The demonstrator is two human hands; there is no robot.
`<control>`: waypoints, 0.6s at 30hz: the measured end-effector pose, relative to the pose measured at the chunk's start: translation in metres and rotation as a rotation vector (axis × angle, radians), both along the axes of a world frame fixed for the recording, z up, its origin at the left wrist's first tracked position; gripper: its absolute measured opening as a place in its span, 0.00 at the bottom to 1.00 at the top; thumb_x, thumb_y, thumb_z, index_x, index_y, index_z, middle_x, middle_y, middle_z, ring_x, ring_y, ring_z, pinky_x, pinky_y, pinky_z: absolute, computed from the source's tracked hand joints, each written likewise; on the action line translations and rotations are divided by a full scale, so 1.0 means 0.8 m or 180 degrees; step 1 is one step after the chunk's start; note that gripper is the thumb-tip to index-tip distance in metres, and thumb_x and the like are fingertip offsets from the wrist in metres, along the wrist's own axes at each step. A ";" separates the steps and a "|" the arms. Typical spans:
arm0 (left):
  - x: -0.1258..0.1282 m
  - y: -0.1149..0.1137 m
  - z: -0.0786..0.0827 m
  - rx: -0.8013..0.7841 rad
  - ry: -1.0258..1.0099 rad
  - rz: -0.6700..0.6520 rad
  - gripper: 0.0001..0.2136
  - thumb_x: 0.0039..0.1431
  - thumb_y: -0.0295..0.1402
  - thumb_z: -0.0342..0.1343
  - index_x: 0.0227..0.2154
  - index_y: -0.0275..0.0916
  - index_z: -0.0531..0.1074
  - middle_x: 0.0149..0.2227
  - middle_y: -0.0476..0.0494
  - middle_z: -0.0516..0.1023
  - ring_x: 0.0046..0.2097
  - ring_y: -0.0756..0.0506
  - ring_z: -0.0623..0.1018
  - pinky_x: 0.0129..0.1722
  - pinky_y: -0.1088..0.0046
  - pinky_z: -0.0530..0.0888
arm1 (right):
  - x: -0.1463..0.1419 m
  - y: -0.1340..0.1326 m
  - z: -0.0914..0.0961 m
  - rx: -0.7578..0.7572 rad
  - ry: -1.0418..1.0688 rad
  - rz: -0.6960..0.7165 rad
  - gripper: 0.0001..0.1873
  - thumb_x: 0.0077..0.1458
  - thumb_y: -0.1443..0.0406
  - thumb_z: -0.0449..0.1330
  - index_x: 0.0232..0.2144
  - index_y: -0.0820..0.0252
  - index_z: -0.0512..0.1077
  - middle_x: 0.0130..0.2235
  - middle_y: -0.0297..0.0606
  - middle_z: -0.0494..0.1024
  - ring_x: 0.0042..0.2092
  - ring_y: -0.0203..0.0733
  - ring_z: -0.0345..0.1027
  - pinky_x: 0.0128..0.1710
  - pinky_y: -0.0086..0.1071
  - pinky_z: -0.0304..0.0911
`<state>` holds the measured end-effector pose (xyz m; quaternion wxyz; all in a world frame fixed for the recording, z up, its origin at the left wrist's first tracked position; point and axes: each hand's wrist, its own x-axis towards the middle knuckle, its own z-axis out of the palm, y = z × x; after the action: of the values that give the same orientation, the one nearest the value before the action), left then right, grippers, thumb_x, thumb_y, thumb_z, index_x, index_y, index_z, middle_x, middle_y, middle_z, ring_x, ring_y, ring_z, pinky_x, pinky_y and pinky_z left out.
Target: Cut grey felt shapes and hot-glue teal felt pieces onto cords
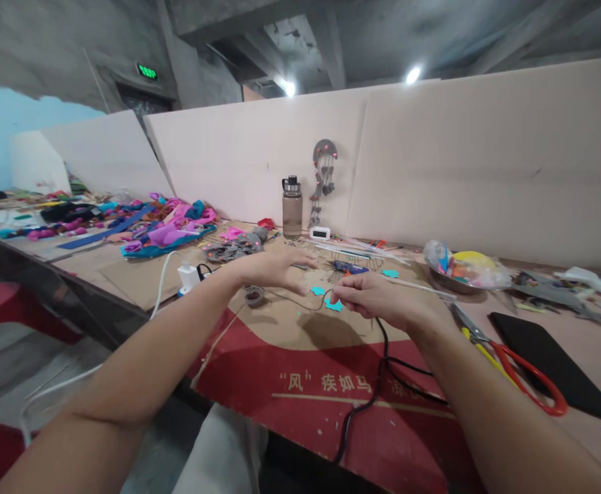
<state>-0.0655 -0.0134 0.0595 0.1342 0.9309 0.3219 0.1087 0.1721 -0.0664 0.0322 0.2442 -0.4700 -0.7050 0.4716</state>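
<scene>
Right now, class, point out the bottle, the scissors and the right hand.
Bottle (293, 214): head view, middle of its body.
Scissors (472, 324): head view, metal blades.
Right hand (375, 293): head view, middle of the hand.

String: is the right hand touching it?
Touching: the head view shows the string running into the pinched fingertips of the right hand.

The right hand (377, 296) partly hides the thin brown cord (308, 308). The left edge crops a red plastic stool (15, 305).
</scene>
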 end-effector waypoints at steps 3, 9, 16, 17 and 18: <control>0.043 -0.008 -0.015 -0.1150 -0.1210 -0.0214 0.22 0.60 0.49 0.51 0.50 0.39 0.71 0.52 0.39 0.74 0.51 0.46 0.73 0.48 0.71 0.68 | -0.002 0.000 0.000 0.0114 0.0090 -0.0061 0.18 0.50 0.51 0.60 0.25 0.60 0.73 0.21 0.27 0.60 0.21 0.28 0.47 0.19 0.26 0.42; 0.088 0.013 -0.065 -0.2790 -0.2657 0.0100 0.20 0.55 0.51 0.58 0.29 0.37 0.65 0.19 0.60 0.49 0.19 0.57 0.48 0.18 0.81 0.48 | 0.014 0.021 -0.004 0.0111 0.1398 -0.0907 0.16 0.45 0.53 0.65 0.24 0.60 0.70 0.20 0.28 0.62 0.20 0.28 0.48 0.18 0.25 0.40; 0.087 0.026 -0.067 -0.3498 -0.1814 -0.0548 0.20 0.49 0.48 0.64 0.28 0.34 0.72 0.17 0.58 0.53 0.19 0.57 0.52 0.18 0.81 0.51 | 0.024 0.030 -0.009 0.0557 0.2379 -0.0636 0.14 0.45 0.55 0.68 0.23 0.59 0.74 0.35 0.38 0.77 0.40 0.39 0.69 0.42 0.32 0.64; 0.083 0.028 -0.063 -0.3551 -0.1574 -0.0674 0.20 0.47 0.48 0.65 0.29 0.33 0.74 0.17 0.55 0.58 0.19 0.56 0.57 0.19 0.80 0.54 | 0.023 0.027 -0.008 0.0429 0.2352 -0.0496 0.15 0.46 0.54 0.67 0.24 0.59 0.74 0.33 0.37 0.77 0.39 0.39 0.69 0.43 0.32 0.65; 0.080 0.032 -0.059 -0.3622 -0.1268 -0.0831 0.22 0.44 0.49 0.67 0.31 0.32 0.76 0.19 0.51 0.64 0.21 0.54 0.64 0.21 0.78 0.60 | 0.023 0.025 -0.006 0.0257 0.2305 -0.0385 0.16 0.47 0.52 0.67 0.25 0.59 0.74 0.31 0.36 0.76 0.37 0.39 0.70 0.42 0.33 0.65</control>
<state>-0.0017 0.0124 0.0127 0.6796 0.7069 0.1816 0.0745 0.1903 -0.0468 0.0275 0.5236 -0.3034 -0.5619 0.5640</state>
